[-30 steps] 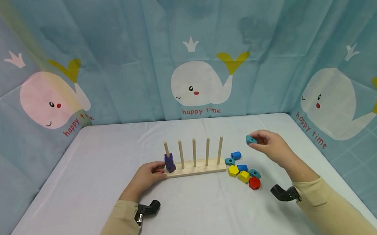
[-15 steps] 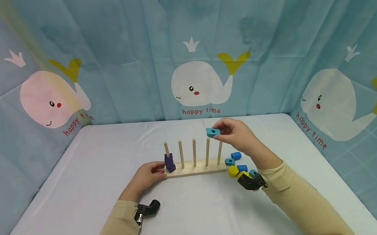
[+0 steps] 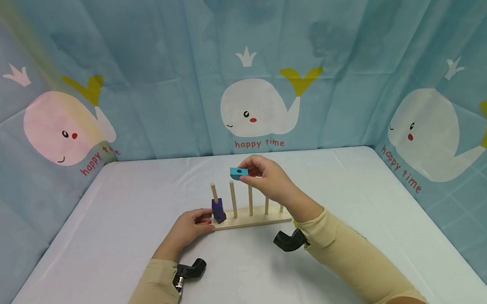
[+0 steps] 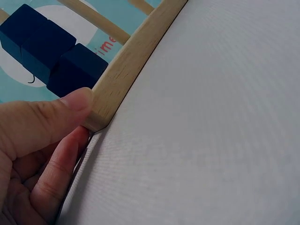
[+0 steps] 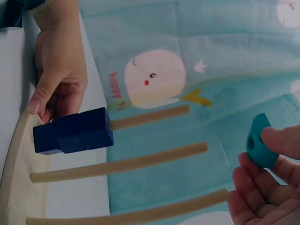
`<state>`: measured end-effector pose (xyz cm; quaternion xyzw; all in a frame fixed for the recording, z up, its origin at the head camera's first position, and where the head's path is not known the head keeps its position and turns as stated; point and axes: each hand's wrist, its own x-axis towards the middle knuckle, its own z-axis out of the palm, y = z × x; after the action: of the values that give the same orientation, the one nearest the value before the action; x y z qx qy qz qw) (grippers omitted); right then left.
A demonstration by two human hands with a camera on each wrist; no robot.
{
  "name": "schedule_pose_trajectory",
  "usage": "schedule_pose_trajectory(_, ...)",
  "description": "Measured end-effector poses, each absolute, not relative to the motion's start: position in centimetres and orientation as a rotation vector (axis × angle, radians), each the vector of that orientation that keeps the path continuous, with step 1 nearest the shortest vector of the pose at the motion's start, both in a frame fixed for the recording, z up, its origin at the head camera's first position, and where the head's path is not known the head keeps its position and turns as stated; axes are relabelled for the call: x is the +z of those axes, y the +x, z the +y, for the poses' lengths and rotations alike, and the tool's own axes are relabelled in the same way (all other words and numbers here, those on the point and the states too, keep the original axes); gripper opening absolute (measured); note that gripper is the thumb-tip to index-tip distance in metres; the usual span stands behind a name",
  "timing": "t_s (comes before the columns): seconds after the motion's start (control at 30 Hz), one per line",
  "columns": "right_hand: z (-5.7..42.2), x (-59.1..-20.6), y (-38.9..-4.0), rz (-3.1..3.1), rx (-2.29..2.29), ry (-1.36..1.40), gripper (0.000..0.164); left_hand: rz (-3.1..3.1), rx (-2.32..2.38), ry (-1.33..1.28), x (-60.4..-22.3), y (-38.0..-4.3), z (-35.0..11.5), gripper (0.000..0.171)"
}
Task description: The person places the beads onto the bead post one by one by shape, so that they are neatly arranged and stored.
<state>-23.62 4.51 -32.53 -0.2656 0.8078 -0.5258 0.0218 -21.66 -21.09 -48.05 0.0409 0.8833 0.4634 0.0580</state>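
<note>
- Right hand (image 3: 267, 178), just right of the head view's centre: pinches a teal block (image 3: 239, 173) with a hole between thumb and fingers.
- That block shows just above the second peg from the left (image 3: 233, 200), apart from it.
- Left hand (image 3: 189, 229), left of centre: grips the left end of the wooden peg rack (image 3: 253, 223).
- Three purple blocks (image 3: 218, 210) sit stacked on its leftmost peg (image 3: 214, 192).

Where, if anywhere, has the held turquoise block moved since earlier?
Yes, leftward: in the head view, the turquoise block was right of the wooden base; now it appears near the second-left peg.
</note>
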Motion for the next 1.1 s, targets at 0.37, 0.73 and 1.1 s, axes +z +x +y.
schedule_pose_trajectory(0.37, 2.5, -33.5, -23.8, 2.6, -1.58, -0.735, 0.016, 2.671, 1.4, 0.126, -47.9, -21.6, -21.1, 0.049)
schedule_pose_trajectory(0.73, 1.9, -35.2, -23.5, 2.536, -1.668, -0.668, 0.023, 2.68, 1.4, 0.154, -47.5, -21.5, -21.0, 0.049)
schedule_pose_trajectory(1.1, 1.2, -37.5, -22.9, 2.409, -1.929, -0.43, 0.031, 2.696, 1.392, 0.17, -47.6, -21.5, -21.1, 0.048)
